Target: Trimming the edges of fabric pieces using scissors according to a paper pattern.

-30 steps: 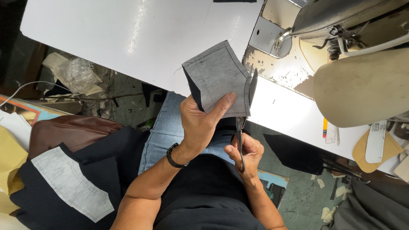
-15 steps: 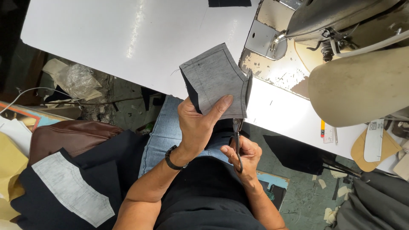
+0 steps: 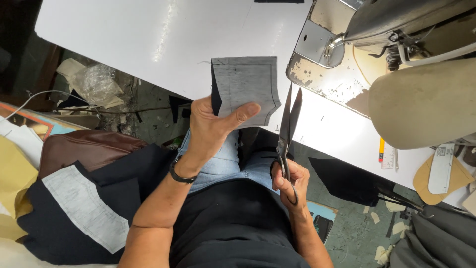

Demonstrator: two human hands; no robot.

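My left hand (image 3: 210, 130) pinches a grey pocket-shaped fabric piece (image 3: 246, 88) by its lower edge, thumb (image 3: 243, 113) pressed flat on its face and the other fingers closed behind it, holding it up over the edge of the white table (image 3: 148, 39). My right hand (image 3: 290, 181) is closed through the handles of black scissors (image 3: 288, 124), blades slightly parted, tips just beside the fabric's right edge, right of my left thumb

I see bare forearms, no sleeves; a black band rings the wrist behind my left hand (image 3: 210, 130), black shirt and light-blue jeans below my right hand (image 3: 289, 181).
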